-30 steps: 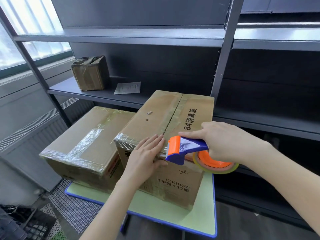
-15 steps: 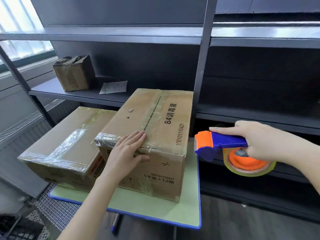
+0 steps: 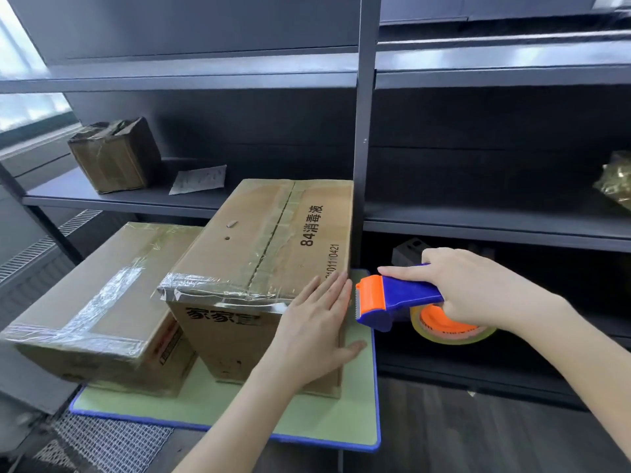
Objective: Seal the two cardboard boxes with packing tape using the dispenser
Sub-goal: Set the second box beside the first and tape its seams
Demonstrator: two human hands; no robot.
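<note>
Two cardboard boxes stand on a small green table (image 3: 358,418). The taller box (image 3: 259,240), printed with black characters, has clear tape along its top seam and across its near top edge. My left hand (image 3: 317,322) lies flat with straight fingers against that box's near right corner. Just right of the box, my right hand (image 3: 478,291) grips the blue and orange tape dispenser (image 3: 396,297) by its handle, its orange roll (image 3: 447,326) hanging below. The lower box (image 3: 99,295) to the left carries clear tape strips on top.
Dark metal shelving stands behind the table, with an upright post (image 3: 365,138) right behind the taller box. A small worn box (image 3: 114,155) and a paper sheet (image 3: 199,179) lie on the left shelf. A crumpled gold wrapper (image 3: 616,184) sits at far right.
My left hand slid from the middle of the box's near top edge to its right corner. The dispenser moved off the box to the right, then came back close to the corner.
</note>
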